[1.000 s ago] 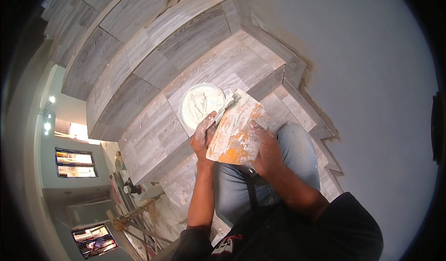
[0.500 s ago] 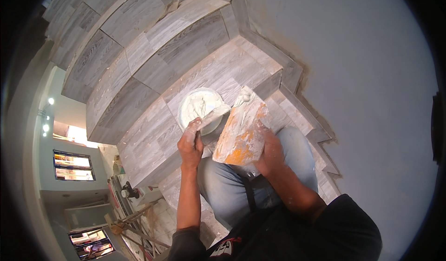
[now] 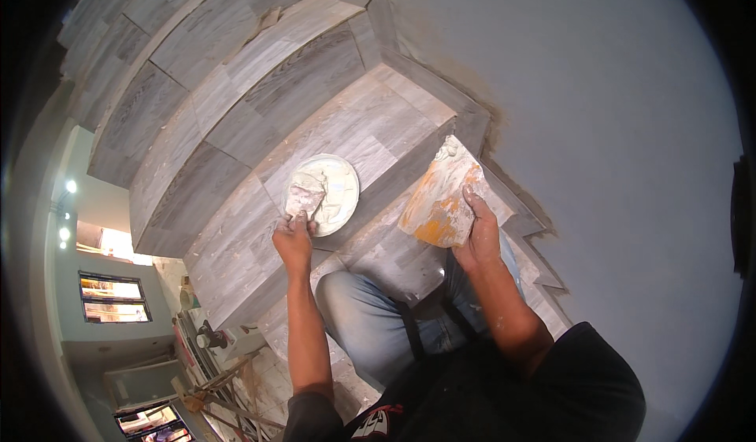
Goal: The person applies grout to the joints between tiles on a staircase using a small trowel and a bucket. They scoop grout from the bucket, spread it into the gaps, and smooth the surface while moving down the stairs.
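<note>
Left hand [image 3: 293,241]: fingers closed round the handle of a small putty knife [image 3: 303,199], its blade down in the white paste of a round bowl [image 3: 340,182]. The bowl sits on a stair step [image 3: 370,127], just ahead of the knee.

Right hand [image 3: 477,237]: fingers wrapped round the lower edge of a flat board [image 3: 441,202], held tilted, just beside the wall [image 3: 614,127]. The board face is smeared orange and white, with a small lump of paste at its upper corner; most of the face carries no fresh load.

Judgement on progress: the blade is loading from the bowl, so this looks like the middle of a fill-and-apply cycle. The bowl holds a good deal of paste yet. The grey wood-look tiles are already laid on treads and risers. The seam where the steps meet the wall shows a rough, brownish, uneven edge, and a joint on an upper step [image 3: 264,21] looks chipped or open; those appear unfinished. Whether the lower joints are filled cannot be told.
</note>
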